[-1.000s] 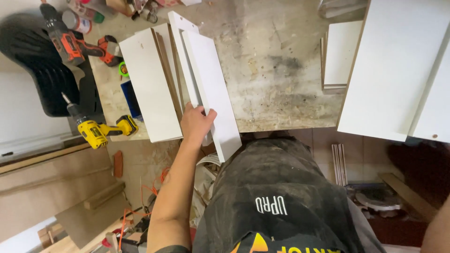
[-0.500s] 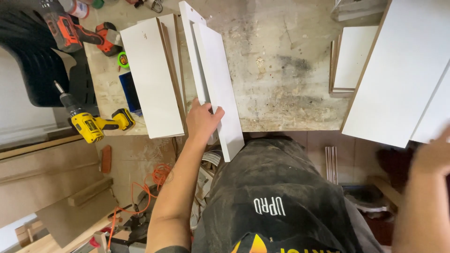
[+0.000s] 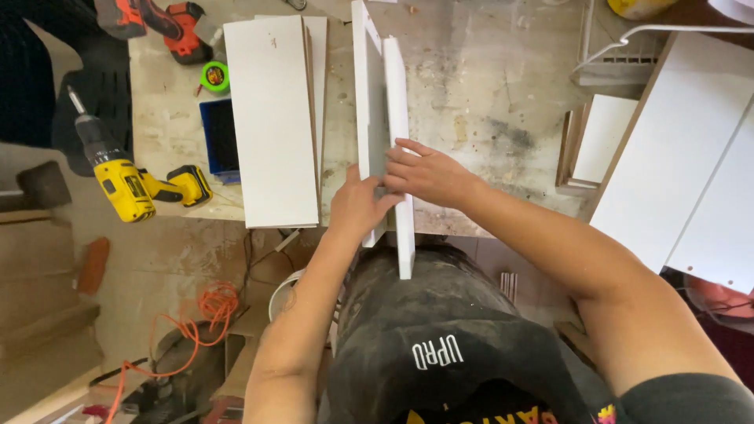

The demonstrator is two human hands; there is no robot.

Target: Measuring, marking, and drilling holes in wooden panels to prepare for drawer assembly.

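Head view: I am bracing two white panels edge-up on the workbench.
My left hand is gripping their near end, my right hand is pressing flat-fingered against them, keeping them aligned; a yellow drill is lying left.

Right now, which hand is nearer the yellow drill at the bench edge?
Left. The left hand grips the white panels, on the side toward the yellow drill; the right hand rests on the panels' far side.
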